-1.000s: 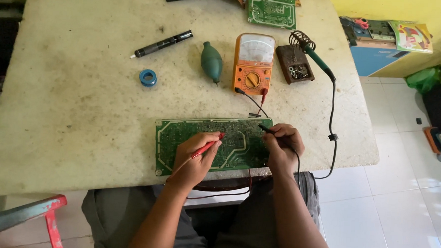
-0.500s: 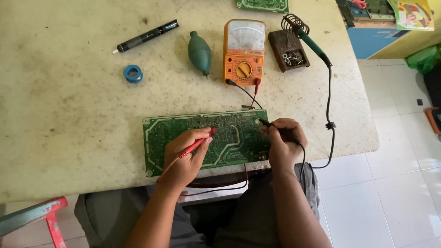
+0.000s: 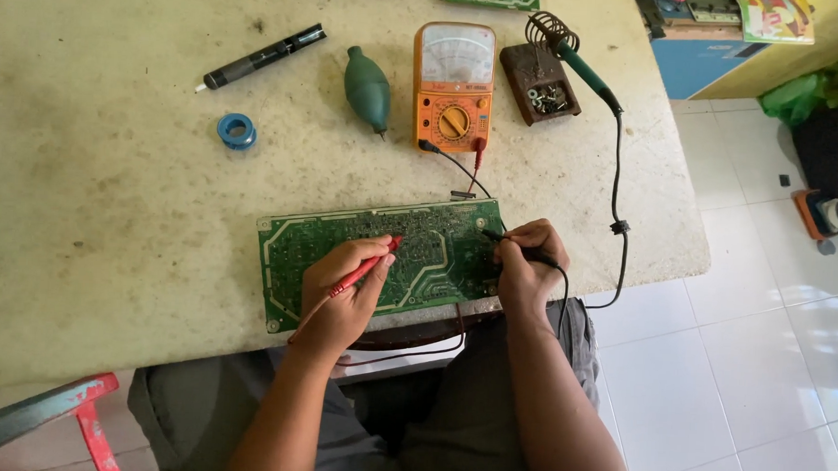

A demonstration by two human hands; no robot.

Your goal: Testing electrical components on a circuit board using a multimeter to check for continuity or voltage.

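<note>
Head view: left hand (image 3: 341,293) is gripping the red probe (image 3: 366,268), right hand (image 3: 526,268) is gripping the black probe (image 3: 511,246), both tips resting on the green circuit board (image 3: 380,262) at the desk (image 3: 110,203) edge. I am judging that steady tips matter, with glances to the orange meter (image 3: 454,86). Compared with half a second ago, the grips are looking unchanged; only the camera is tilting lower.

My stained table (image 3: 110,203) carries the circuit board (image 3: 380,262) low centre, multimeter (image 3: 453,86) above, tape roll (image 3: 237,130) upper left.
</note>
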